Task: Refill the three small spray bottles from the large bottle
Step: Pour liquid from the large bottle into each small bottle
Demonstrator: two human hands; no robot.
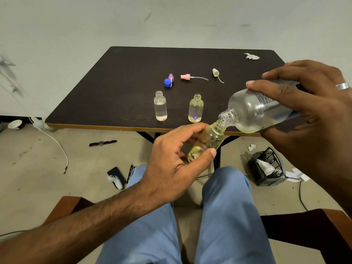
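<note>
The right hand grips the large clear bottle, tipped so its long axis runs down-left, mouth touching the neck of a yellow-tinted spray bottle. The left hand holds that small bottle tilted, neck pointing up-right, in front of the dark table. Two uncapped small bottles stand upright on the table near its front edge.

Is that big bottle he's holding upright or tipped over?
Tipped: the large bottle lies nearly sideways in the right hand, open neck angled down onto the small bottle's mouth.

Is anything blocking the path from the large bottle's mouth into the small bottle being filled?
Nothing visible. The large bottle tilts in the right hand, its uncapped mouth at the open neck of the yellow bottle the left hand holds.
</note>
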